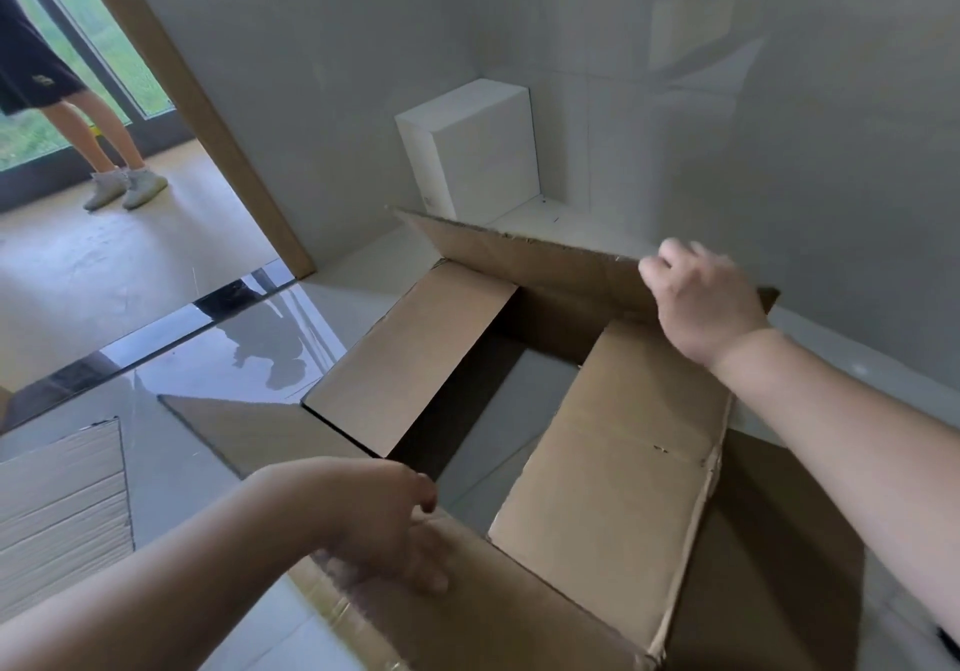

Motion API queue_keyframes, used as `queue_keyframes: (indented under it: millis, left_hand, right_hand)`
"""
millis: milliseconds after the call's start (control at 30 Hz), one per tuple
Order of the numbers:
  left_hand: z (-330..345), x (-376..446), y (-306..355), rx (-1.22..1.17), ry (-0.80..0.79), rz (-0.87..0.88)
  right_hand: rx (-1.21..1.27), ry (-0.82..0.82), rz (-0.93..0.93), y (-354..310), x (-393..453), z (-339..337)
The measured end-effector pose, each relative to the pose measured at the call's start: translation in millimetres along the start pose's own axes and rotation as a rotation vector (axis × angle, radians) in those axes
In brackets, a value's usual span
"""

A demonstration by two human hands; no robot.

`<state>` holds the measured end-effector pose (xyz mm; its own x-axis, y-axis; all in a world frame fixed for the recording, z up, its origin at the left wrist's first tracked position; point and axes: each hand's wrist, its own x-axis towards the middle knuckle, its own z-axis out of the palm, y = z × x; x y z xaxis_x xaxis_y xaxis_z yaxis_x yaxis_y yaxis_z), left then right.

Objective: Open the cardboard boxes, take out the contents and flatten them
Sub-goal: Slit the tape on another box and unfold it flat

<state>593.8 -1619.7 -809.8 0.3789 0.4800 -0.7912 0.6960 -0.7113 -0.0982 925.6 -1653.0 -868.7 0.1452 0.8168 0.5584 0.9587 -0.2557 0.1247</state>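
From the head camera I look down into a large brown cardboard box (613,462) standing on the pale glossy floor (171,457), close to the white wall. Its flaps are spread, two inner ones lying across the opening, and through the gap between them I see floor tile rather than any contents. My left hand (384,519) rests on the near flap with fingers extended and fairly straight, pressing flat on the cardboard, gripping nothing. My right hand (701,296) reaches to the far flap, its fingers curled over the top edge and holding it. Beyond the box a white box (472,150) stands in the corner against the wall. At lower left lies a pale ribbed panel (62,509). Through the doorway at upper left another person's legs (104,140) stand by a window.
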Motion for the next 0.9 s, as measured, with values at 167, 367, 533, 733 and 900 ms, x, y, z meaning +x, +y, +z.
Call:
queue_keyframes:
  millis: [167,367,533,733,900]
  left_hand:
    - [35,34,-21,0.042,0.028,0.074]
    - [59,77,-23,0.171,0.204,0.165]
    - [76,106,-21,0.255,0.323,0.229]
    - [75,121,-19,0.244,0.425,0.222]
    - [78,128,-15,0.227,0.531,0.243]
  right_hand:
    - [-0.054,-0.193,0.139,11,28,18]
    - [-0.003,-0.519,0.202,12,23,61]
    - [0.046,-0.671,0.284,20,10,98]
    - [0.178,-0.841,0.389,21,-2,127]
    - [0.107,-0.836,0.407,10,-4,132]
